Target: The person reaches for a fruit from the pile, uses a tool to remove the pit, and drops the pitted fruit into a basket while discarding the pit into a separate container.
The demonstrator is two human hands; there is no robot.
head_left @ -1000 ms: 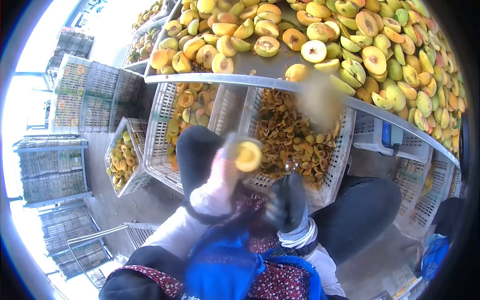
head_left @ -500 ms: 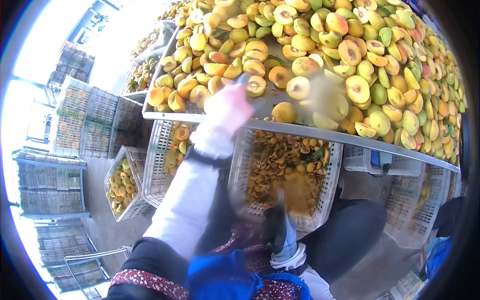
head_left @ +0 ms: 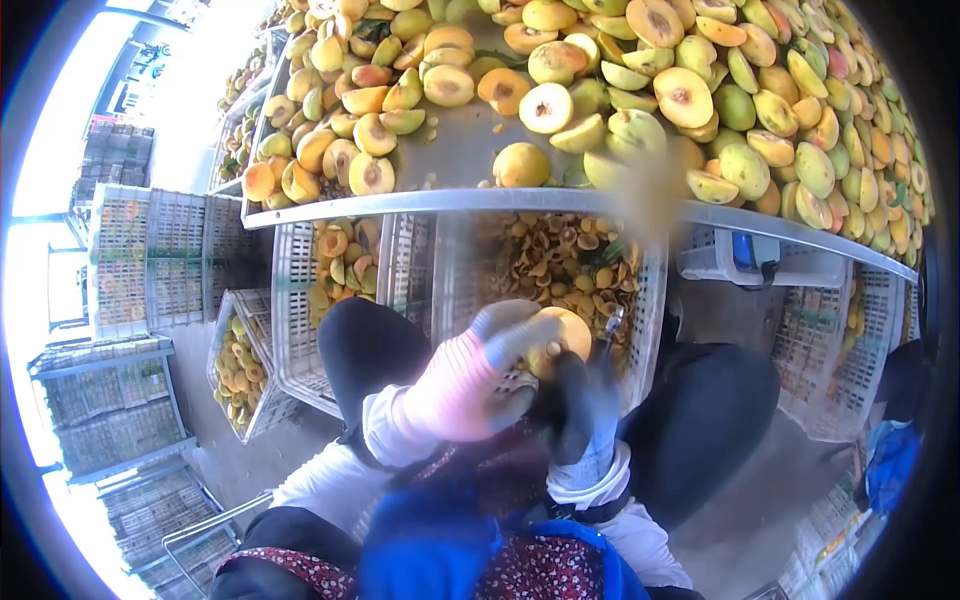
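Note:
My left hand [head_left: 465, 380], in a pink and white glove with grey fingertips, has its fingers on a cut yellow fruit [head_left: 560, 342] in front of my body. Close against the fruit's right side is my right hand [head_left: 588, 410], in a grey and dark glove, blurred, closed round a small metal-tipped tool [head_left: 613, 322]. Both hands are above the near end of a white crate [head_left: 648, 350] that holds fruit scraps and pieces [head_left: 590, 275]. Beyond them, many halved yellow-green fruits [head_left: 685, 97] lie on a metal table [head_left: 440, 160].
The table's metal edge [head_left: 400, 203] crosses ahead of my knees. Crates with fruit stand at the left [head_left: 240, 375] and below the table [head_left: 300, 330]. Stacked crates [head_left: 150, 255] rise at the far left. A white bin [head_left: 800, 262] sits at the right. A blurry smear covers part of the view.
My left hand has come back from the fruits on the table to my lap, now with a cut fruit. My right hand has risen to meet it. The view has shifted a little.

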